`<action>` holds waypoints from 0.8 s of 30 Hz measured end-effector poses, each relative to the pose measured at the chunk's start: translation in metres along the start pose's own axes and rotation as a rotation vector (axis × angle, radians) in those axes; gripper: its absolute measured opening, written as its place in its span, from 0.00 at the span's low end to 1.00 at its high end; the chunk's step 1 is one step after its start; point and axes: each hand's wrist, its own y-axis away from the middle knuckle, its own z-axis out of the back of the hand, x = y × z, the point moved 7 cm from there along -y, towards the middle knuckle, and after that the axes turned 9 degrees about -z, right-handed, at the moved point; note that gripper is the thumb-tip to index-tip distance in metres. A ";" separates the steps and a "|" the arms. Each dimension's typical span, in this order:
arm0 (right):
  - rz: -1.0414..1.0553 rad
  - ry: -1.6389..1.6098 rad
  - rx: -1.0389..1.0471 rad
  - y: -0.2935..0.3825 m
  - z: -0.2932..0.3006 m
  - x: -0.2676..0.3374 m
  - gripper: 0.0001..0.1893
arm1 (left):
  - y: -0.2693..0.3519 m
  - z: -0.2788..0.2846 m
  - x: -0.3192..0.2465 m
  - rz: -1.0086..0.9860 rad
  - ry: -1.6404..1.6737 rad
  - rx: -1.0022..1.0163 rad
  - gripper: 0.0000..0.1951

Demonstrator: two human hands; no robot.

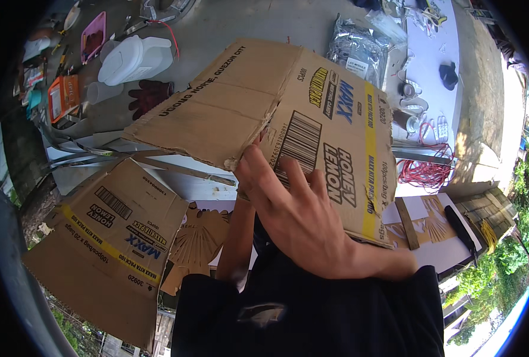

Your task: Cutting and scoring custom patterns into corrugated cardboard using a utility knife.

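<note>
A large brown cardboard box panel, printed and crossed by a yellow stripe, is held up in front of me. A fold with a torn lower end divides it from a plainer flap. My right hand is at this fold, index finger and thumb side at the torn edge, other fingers bent against the printed face. My left forearm rises behind the right hand. The left hand itself is mostly hidden by the right hand and the cardboard. A second printed cardboard piece stands at the lower left.
A translucent plastic pitcher and a dark red glove lie on the grey surface beyond. At right are a silvery plastic bag and coiled red wire. Cut-out cardboard shapes and a wooden strip lie close to me.
</note>
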 end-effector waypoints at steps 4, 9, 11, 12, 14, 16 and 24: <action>0.025 -0.067 -0.008 0.003 0.034 0.004 0.27 | 0.008 -0.001 -0.020 0.044 0.003 0.049 0.09; 0.212 -0.146 0.040 -0.029 0.078 -0.019 0.32 | -0.006 -0.004 -0.013 0.122 0.002 0.121 0.09; 0.334 -0.130 -0.115 -0.044 0.086 -0.040 0.23 | -0.008 -0.001 -0.015 0.152 -0.004 0.142 0.08; 0.416 -0.240 0.150 -0.067 0.087 -0.038 0.19 | -0.016 -0.003 -0.014 0.360 -0.034 0.244 0.08; 0.908 -0.119 0.012 -0.068 0.112 -0.044 0.29 | -0.027 -0.011 -0.011 0.432 -0.031 0.231 0.08; 0.447 -0.371 0.495 -0.119 0.107 -0.059 0.35 | -0.042 -0.009 -0.014 0.497 -0.028 0.224 0.08; 0.368 -0.355 0.417 -0.143 0.109 -0.079 0.39 | -0.069 -0.014 -0.023 0.538 -0.074 0.317 0.14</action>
